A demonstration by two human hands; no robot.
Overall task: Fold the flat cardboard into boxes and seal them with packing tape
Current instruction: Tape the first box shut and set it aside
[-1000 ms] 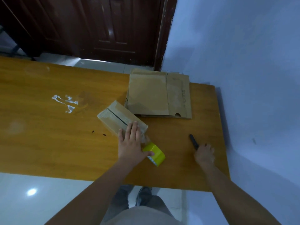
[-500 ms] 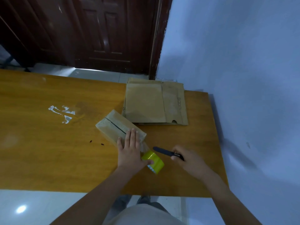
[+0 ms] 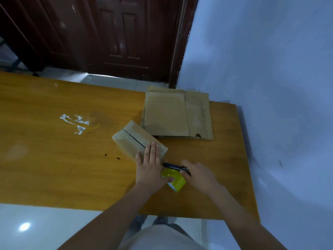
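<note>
1. Step in hand, as I judge it: sealing. The small folded brown cardboard box [image 3: 138,142] sits mid-table with its top seam showing, and the tape looks ready to be severed.
2. My left hand [image 3: 150,166] lies flat on the near end of the box, fingers straight, pressing it down; its thumb touches the yellow-green roll of packing tape [image 3: 174,179] just beside the box.
3. My right hand [image 3: 197,175] is clenched around a slim black cutter [image 3: 175,167], whose tip points at the gap between box and roll. I cannot tell whether a blade is out.
4. Next move calls for a short, controlled cut close to my left fingers; that is the hazard.
5. The stack of flat brown cardboard sheets [image 3: 177,115] lies behind the box, near it, by the far right corner.
6. The orange wooden table [image 3: 54,159] offers open surface to the left; its right edge runs along the pale blue wall [image 3: 270,69], leaving little room there. The near edge is close to the roll.
</note>
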